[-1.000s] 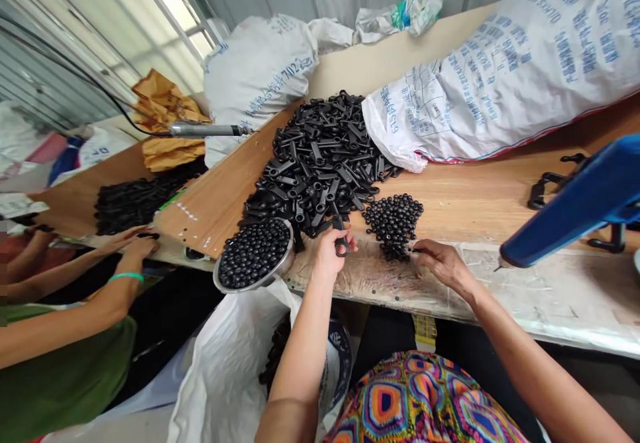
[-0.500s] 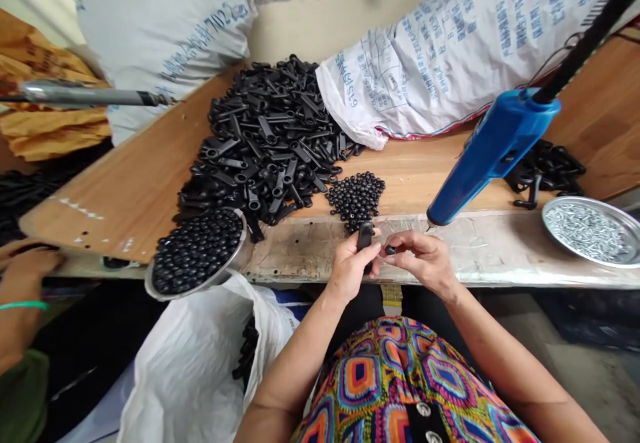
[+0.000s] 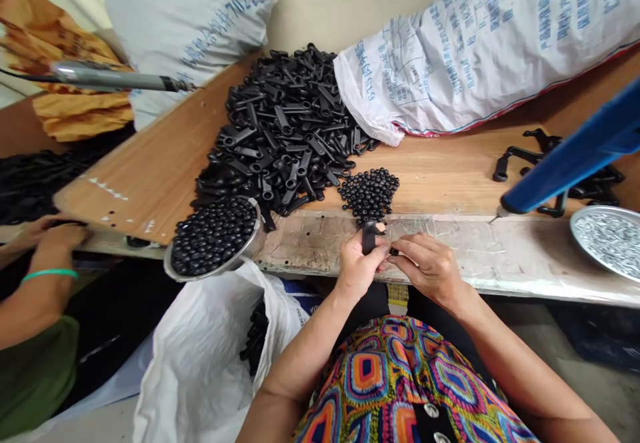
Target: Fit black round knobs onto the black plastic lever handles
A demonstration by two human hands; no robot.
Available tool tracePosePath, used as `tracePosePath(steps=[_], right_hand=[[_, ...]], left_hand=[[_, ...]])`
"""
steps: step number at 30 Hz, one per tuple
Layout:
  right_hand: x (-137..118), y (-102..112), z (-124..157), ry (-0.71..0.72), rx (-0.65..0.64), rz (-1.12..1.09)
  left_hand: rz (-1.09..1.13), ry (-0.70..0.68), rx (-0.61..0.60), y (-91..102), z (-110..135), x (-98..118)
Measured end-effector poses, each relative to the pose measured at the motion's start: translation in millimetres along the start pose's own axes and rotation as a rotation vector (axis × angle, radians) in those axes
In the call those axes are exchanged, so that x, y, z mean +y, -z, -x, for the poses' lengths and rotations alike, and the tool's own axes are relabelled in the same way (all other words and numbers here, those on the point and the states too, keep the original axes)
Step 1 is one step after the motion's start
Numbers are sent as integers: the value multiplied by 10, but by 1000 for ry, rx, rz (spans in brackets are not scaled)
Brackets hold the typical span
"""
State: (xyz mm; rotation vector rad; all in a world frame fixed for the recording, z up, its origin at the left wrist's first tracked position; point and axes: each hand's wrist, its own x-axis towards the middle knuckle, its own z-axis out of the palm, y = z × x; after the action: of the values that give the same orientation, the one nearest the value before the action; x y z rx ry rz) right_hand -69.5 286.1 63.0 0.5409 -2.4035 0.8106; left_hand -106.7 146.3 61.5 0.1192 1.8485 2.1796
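Observation:
My left hand (image 3: pixel 357 266) is closed around a black plastic handle (image 3: pixel 369 238), whose flat end sticks up above the thumb. Close against it, my right hand (image 3: pixel 427 263) pinches a small round black knob (image 3: pixel 394 252) between thumb and fingertips. Both hands are over the front edge of the bench (image 3: pixel 310 246). Just beyond them lies a small heap of black knobs (image 3: pixel 370 193). A large pile of black handles (image 3: pixel 280 130) rises behind, to the left. Fingers hide most of the knob and the handle's lower part.
A blue electric screwdriver (image 3: pixel 565 156) hangs at the right, beside a metal dish of screws (image 3: pixel 607 240). A bowl of knobs (image 3: pixel 213 240) stands left, above an open white sack (image 3: pixel 195 356). Another person's arm (image 3: pixel 45 283) is at the far left.
My right hand has brought the knob closer to the handle in my left hand. The blue screwdriver has swung to the right and tilted more. The whole view has shifted slightly.

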Motion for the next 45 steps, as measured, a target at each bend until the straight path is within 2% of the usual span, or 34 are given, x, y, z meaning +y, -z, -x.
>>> tracePosePath(steps=[2, 5, 8, 10, 13, 17, 21, 30, 36, 41, 43, 45], right_hand=[[3, -4, 3, -32, -68, 50], [9, -18, -2, -105, -176, 89], [37, -49, -7, -199, -241, 10], [80, -81, -1, -283, -220, -144], [156, -139, 20, -508, -76, -535], [193, -218, 27, -750, 104, -1149], [158, -255, 4, -836, 134, -1392], [146, -296, 31, -869, 169, -1507], [92, -304, 60, -874, 204, -1502], [123, -365, 60, -871, 235, -1482], [253, -364, 70, -895, 127, -1363], [413, -294, 70, -902, -51, -1056]], left_hand=[[-151, -61, 31, -2, 9, 8], [-391, -227, 58, 11, 9, -1], [-489, -325, 60, 46, -9, -58], [-481, -295, 49, 77, -28, -116], [-479, -258, 51, 104, -56, -195], [-653, -391, 71, 71, -67, -224], [-783, -485, 60, 15, -64, -220], [-991, -569, 127, 20, -105, -336], [-1175, -625, 113, 27, -65, -322], [-1291, -614, 194, -10, -68, -354], [-1360, -567, 168, -8, -117, -389], [-1440, -530, 76, 4, -191, -445]])
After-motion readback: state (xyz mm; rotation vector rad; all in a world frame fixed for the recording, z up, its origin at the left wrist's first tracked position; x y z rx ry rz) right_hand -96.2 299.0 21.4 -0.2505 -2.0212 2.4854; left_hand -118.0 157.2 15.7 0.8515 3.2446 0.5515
